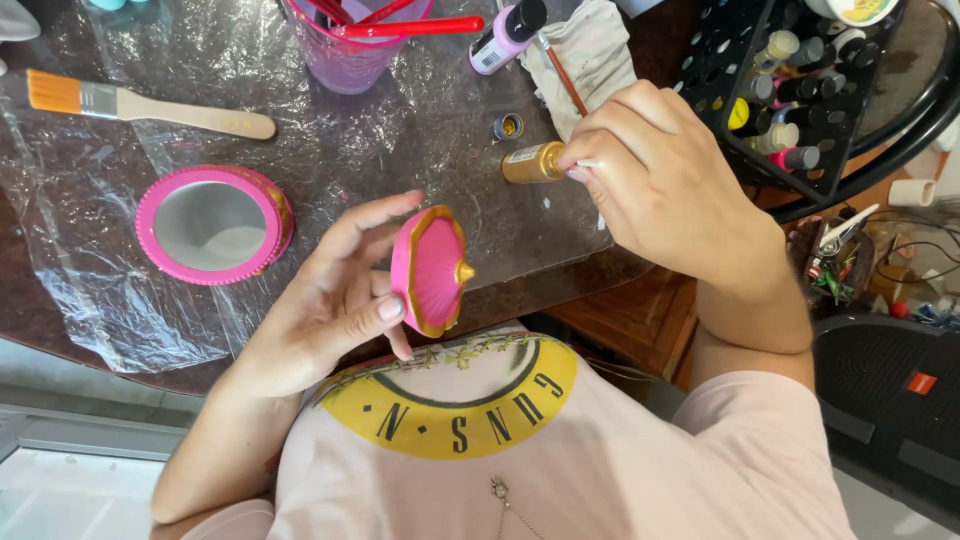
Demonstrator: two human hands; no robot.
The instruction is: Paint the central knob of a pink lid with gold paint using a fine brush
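Note:
My left hand [335,300] holds a pink lid [430,270] with a gold rim and a gold knob, tilted on its side above the table's near edge. My right hand [660,185] pinches a thin brush; its brown handle [566,78] sticks up past my fingers. The brush end sits at the mouth of a small gold paint bottle [530,163] lying on the plastic sheet. A small open cap [508,126] rests just beyond the bottle.
A round pink box [212,226] with a silvery inside stands at the left on the crinkled plastic sheet [100,290]. Beyond it lie a wide orange-bristled brush [150,108], a pink cup [350,55], a cloth [590,55] and a black rack of paint bottles [790,90].

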